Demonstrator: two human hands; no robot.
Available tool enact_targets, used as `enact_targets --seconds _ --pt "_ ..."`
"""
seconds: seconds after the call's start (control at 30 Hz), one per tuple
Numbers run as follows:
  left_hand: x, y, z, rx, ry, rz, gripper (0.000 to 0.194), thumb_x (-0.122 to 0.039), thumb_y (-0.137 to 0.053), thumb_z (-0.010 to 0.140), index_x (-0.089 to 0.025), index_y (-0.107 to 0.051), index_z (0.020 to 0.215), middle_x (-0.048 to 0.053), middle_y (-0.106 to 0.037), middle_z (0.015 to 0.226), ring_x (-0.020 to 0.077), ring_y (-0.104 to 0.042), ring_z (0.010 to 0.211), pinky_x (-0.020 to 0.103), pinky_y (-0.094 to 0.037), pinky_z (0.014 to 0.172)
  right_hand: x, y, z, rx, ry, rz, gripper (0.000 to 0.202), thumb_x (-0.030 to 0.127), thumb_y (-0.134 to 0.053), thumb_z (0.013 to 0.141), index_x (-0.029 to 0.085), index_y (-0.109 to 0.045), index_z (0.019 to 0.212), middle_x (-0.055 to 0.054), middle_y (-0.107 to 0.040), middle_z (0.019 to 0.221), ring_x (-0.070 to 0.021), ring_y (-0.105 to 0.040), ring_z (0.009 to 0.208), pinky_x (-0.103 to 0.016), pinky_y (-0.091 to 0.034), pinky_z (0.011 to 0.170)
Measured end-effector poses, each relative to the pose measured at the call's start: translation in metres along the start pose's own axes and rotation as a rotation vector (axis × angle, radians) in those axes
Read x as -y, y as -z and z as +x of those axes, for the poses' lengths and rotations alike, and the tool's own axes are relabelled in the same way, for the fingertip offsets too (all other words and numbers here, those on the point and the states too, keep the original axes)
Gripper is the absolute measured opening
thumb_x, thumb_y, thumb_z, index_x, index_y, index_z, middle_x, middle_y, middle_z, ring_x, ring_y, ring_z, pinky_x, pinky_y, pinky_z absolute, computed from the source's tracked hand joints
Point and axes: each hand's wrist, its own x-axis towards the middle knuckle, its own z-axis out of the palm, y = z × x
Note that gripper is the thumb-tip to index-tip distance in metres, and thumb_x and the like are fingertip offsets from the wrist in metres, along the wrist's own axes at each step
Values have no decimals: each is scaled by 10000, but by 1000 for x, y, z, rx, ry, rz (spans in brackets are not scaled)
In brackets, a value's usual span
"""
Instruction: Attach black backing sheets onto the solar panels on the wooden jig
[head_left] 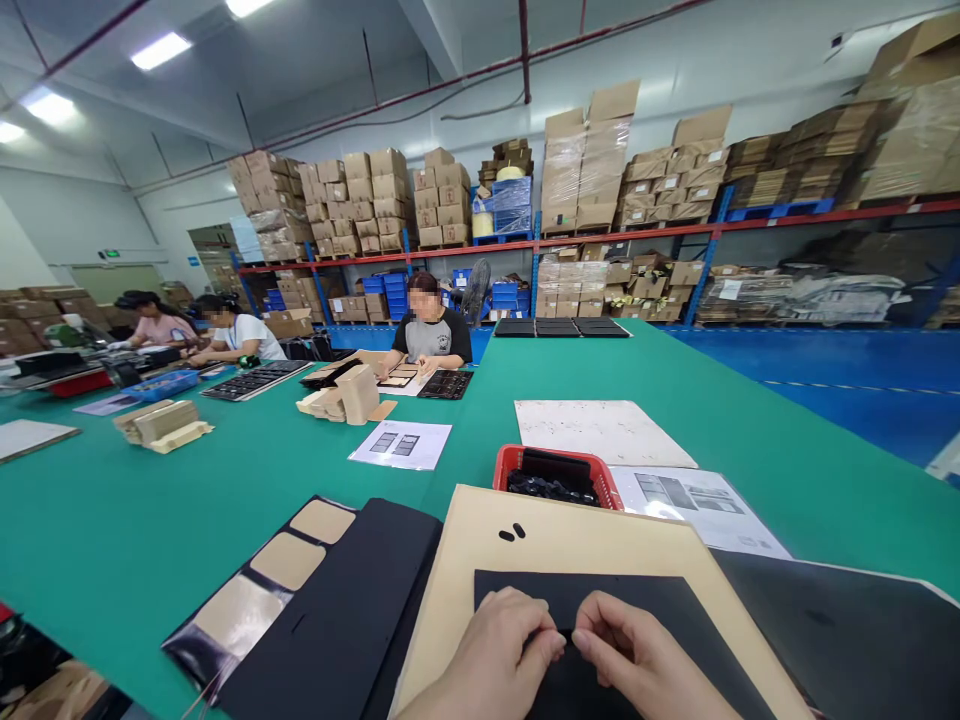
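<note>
My left hand and my right hand meet over a black sheet, with thumbs and forefingers pinched. Between the fingertips shows a small black piece, mostly covered, so its shape is hard to make out. The black sheet lies on a cream-coloured board. Two small black oval pieces rest on the board beyond the sheet. Just behind the board stands a red basket holding a heap of small black pieces.
Left of the board lie stacked black panels and a dark strip with tan patches. Printed sheets and a white board are on the green table. A co-worker sits across, near tan stacks.
</note>
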Motion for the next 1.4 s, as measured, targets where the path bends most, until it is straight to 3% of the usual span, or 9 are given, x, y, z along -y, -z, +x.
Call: enact_targets --seconds 0.13,0.23,0.37,0.43,0.63,0.73,0.87,1.07,1.4 --pt "17 1 0 -3 -69 37 324 -232 -360 934 -256 -620 1126 28 -666 1079 177 -588 998 311 -458 907 -1 5 -3 -93 67 -242 251 412 -399 889 224 -498 755 -7 -549 727 -160 -500 654 -263 -379 595" --pt "43 -1 -1 67 -116 145 427 -193 -327 918 -287 -518 1288 14 -545 1335 200 -455 1256 373 -359 1068 -5 12 -4 -122 89 -367 257 408 -354 912 240 -497 780 -19 -582 762 -175 -547 677 -278 -400 620" --pt "68 -3 -6 232 -173 223 601 -333 -530 822 -276 -383 1401 2 -341 1487 255 -290 1371 416 -251 1138 -10 18 -3 -113 41 -404 273 430 -335 918 248 -488 783 -16 -603 777 -183 -573 694 -281 -408 635" --pt "67 -2 -9 273 -183 238 730 -373 -599 760 -240 -336 1429 28 -290 1505 279 -262 1380 429 -243 1139 -10 18 -1 -113 15 -407 274 431 -334 917 246 -479 778 -10 -601 759 -182 -568 680 -279 -401 627" --pt "46 -4 -16 350 -105 338 659 -252 -476 831 -168 -274 1452 99 -257 1502 306 -230 1385 467 -267 1113 -14 17 6 -107 -26 -380 268 415 -340 907 234 -455 746 6 -558 650 -168 -541 594 -270 -386 565" --pt "54 -12 -20 341 -133 338 710 -270 -526 811 -166 -254 1459 96 -257 1505 307 -238 1382 443 -261 1121 -18 18 9 -88 -53 -259 262 410 -356 902 224 -451 744 30 -525 614 -141 -546 536 -253 -395 531" --pt "63 -25 -25 318 -162 397 759 -154 -561 750 -157 -271 1451 90 -233 1515 293 -226 1387 417 -227 1141 -11 20 12 -81 -199 -20 248 388 -399 887 204 -433 723 51 -521 580 -76 -481 392 -199 -320 391" --pt "51 -24 -29 226 -195 570 595 38 -370 785 -107 -428 1360 124 -401 1444 253 -354 1337 417 -358 1083 6 9 23 74 -432 231 165 220 -434 876 179 -455 718 66 -521 497 -47 -457 333 -149 -278 313" --pt "54 -18 -26 153 -272 592 522 28 -369 795 -113 -522 1274 117 -515 1359 255 -480 1248 404 -463 1003 6 -15 41 157 -497 218 202 141 -466 858 173 -477 660 57 -529 440 -50 -446 295 -146 -246 269"
